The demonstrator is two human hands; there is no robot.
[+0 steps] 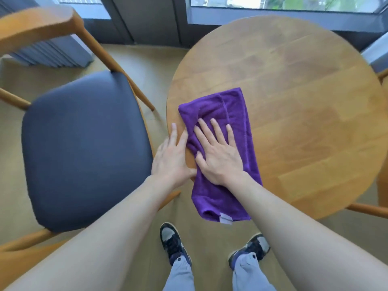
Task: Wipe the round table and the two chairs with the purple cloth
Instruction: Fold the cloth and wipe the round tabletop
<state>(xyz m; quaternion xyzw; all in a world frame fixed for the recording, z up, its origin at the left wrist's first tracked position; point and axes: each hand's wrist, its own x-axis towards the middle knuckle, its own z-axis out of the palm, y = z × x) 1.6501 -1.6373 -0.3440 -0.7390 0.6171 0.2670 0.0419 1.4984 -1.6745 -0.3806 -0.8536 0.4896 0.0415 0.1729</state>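
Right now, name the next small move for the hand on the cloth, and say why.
Probably slide the right hand, flat on the purple cloth, away across the round table. The cloth sits at the near edge, partly overhanging, with most of the tabletop beyond it; the left hand rests at the rim.

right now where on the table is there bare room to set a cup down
The table is bare from the cloth out to its far and right rims. The chair seat is bare too. It is crowded at the near-left rim, where the right hand presses the cloth and the left hand rests.

Smooth wood table (294, 91), fuzzy cloth (237, 114)
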